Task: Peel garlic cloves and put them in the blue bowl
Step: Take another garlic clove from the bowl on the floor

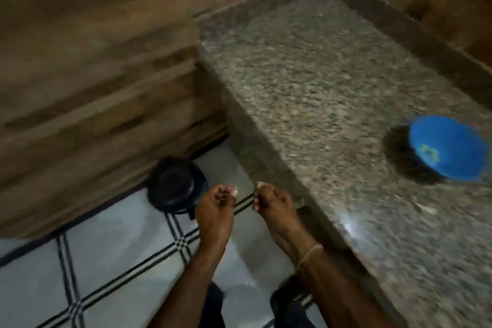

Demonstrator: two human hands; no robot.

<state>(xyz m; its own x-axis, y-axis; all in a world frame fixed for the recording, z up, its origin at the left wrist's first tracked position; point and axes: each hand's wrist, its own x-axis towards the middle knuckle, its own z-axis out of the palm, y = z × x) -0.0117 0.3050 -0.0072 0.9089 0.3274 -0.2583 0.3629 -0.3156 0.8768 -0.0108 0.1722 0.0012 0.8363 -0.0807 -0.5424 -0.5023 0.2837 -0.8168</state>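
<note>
The left hand point(215, 202) and right hand point(269, 202) hung just apart off the counter point(319, 88), near the bin point(175, 186), probably so skin would fall there. Each was curled: the left pinched a pale scrap point(235, 190), the right a pale bit point(259, 183), clove or skin untellable in the blur. The bowl point(450, 146) sat well apart on the counter, holding pale-green pieces

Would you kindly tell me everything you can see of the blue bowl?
The blue bowl is round, bright blue, and looks like plastic. It sits mouth-up on the speckled stone counter near the view's right edge, throwing a dark shadow to its left. A small yellowish-green patch lies at its bottom; blur hides what it is. Only the counter touches it: the left hand and right hand, each pinching a pale scrap, are apart from it.
</note>
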